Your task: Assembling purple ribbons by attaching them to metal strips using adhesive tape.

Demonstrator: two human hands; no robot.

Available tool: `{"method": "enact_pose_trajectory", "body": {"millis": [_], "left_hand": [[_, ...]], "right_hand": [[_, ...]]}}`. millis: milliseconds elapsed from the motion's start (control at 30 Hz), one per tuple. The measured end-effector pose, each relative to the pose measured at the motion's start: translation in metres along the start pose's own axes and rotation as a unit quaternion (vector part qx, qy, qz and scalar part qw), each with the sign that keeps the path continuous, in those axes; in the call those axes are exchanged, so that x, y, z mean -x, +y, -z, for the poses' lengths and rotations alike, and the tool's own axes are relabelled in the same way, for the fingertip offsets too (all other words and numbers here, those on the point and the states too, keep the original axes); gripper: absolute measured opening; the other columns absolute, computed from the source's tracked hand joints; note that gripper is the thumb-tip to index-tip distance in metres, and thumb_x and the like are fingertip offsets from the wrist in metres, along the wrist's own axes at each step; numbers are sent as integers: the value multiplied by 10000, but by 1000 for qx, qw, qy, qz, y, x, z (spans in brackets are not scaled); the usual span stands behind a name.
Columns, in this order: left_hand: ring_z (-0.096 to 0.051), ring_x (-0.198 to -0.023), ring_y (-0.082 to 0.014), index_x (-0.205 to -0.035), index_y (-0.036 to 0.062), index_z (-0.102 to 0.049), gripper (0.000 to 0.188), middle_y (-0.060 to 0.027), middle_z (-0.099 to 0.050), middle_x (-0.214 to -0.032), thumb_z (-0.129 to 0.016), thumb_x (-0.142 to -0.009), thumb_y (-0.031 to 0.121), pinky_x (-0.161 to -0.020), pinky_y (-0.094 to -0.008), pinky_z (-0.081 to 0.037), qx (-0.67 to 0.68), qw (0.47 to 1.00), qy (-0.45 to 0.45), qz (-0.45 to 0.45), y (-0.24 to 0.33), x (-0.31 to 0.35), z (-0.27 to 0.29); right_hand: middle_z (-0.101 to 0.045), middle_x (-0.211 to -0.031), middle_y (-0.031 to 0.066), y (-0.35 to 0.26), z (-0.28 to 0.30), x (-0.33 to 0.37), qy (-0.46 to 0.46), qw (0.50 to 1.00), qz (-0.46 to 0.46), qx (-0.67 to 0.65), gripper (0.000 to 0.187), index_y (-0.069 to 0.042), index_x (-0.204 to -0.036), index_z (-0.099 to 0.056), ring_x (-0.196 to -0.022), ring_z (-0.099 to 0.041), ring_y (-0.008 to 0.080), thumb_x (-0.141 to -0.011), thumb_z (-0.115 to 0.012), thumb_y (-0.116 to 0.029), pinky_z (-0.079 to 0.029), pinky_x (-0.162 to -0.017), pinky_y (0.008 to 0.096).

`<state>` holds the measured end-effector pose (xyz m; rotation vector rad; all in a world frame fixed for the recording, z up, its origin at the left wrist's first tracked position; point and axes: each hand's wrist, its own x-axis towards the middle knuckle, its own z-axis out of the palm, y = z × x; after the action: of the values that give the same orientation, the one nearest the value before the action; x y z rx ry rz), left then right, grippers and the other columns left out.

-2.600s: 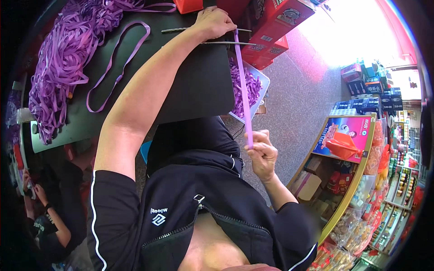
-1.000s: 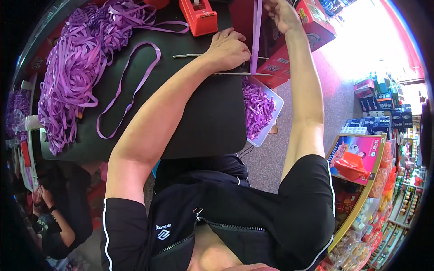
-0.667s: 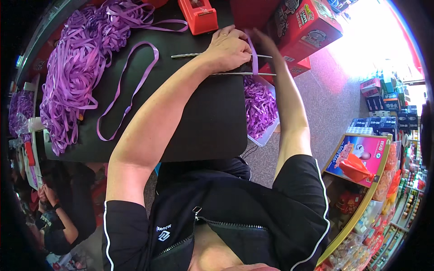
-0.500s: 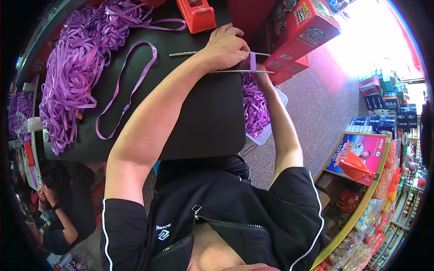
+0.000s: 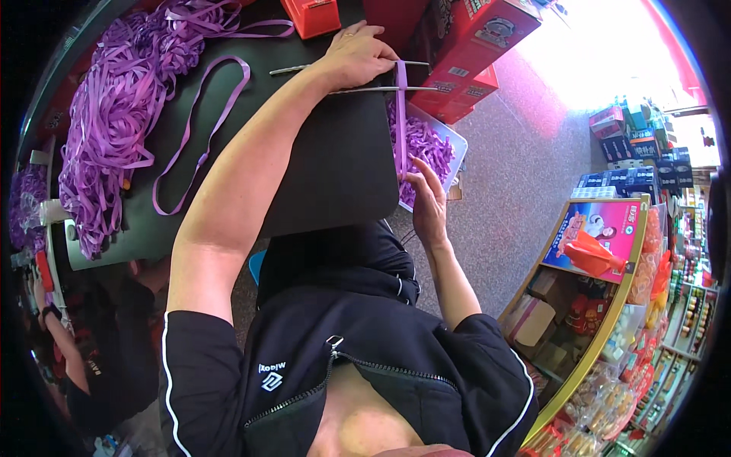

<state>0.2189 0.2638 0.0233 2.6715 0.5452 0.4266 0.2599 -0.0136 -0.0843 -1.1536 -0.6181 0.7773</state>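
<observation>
My left hand (image 5: 359,55) lies at the far right of the black table, its fingers closed over the farther of two thin metal rods (image 5: 419,88). Both rods stick out past the table's right edge. Around their free ends loops a purple ribbon (image 5: 402,114), pulled toward me in a narrow strip. My right hand (image 5: 429,199) pinches the lower end of that ribbon beside the table edge. Below it stands a white plastic bin (image 5: 459,148) full of short purple ribbon pieces (image 5: 430,145). A long loose ribbon (image 5: 199,158) curves across the table, left of my left forearm.
A big tangled heap of purple ribbon (image 5: 114,114) covers the left of the black table (image 5: 335,175). A red tape dispenser (image 5: 312,17) and red boxes (image 5: 464,61) stand at the far side. Another person's arm (image 5: 68,350) shows at lower left. A gold-edged display case (image 5: 586,266) stands at right.
My right hand has moved from beside the rods toward me, drawing the ribbon out into a long strip. My left hand stays at the rods. The whole view has shifted slightly.
</observation>
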Motion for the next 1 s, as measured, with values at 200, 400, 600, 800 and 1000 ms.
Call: {"method": "enact_pose_trajectory", "body": {"millis": [200,400,600,800,1000], "left_hand": [[-269,-1346,-329,-1053,223,-695,265,-176,-373,-1412,-566,-843,322,-1100,-426,-204,17,1000,9,-9,3,0,2],[-260,-1351,-329,-1049,227,-696,265,-174,-364,-1420,-568,-837,322,-1100,-425,-203,20,1000,13,-12,-1,-1,-2],[-259,-1352,-331,-1051,237,-695,264,-173,-360,-1423,-571,-834,321,-1100,-434,-202,19,1000,12,-7,-1,-1,-3],[-261,-1351,-332,-1051,243,-695,265,-168,-370,-1418,-581,-825,323,-1096,-434,-209,24,1000,15,-8,-3,-2,-3],[-261,-1350,-337,-1055,232,-694,271,-170,-379,-1412,-579,-822,311,-1097,-434,-205,30,999,18,-2,-3,-1,-3]], "right_hand": [[-651,-993,102,-32,-2,13,-28,953,145,263,275,5,-1099,-627,-981,-500,179,-861,-514,-74,-375,-894,308],[-696,-890,39,-61,-22,12,-30,857,324,400,259,-9,-957,-696,-873,-446,192,-755,-534,-8,-365,-834,324],[-701,-885,69,-69,-24,1,-5,890,342,301,269,19,-973,-675,-846,-406,179,-794,-490,-58,-349,-853,314],[-657,-1012,131,-76,-30,-21,-10,930,353,100,318,27,-1107,-621,-1045,-523,250,-904,-438,-135,-409,-902,382],[-693,-941,140,-116,-52,-87,-54,908,408,76,373,39,-1220,-543,-1104,-465,167,-952,-386,-168,-220,-1002,379]]}}
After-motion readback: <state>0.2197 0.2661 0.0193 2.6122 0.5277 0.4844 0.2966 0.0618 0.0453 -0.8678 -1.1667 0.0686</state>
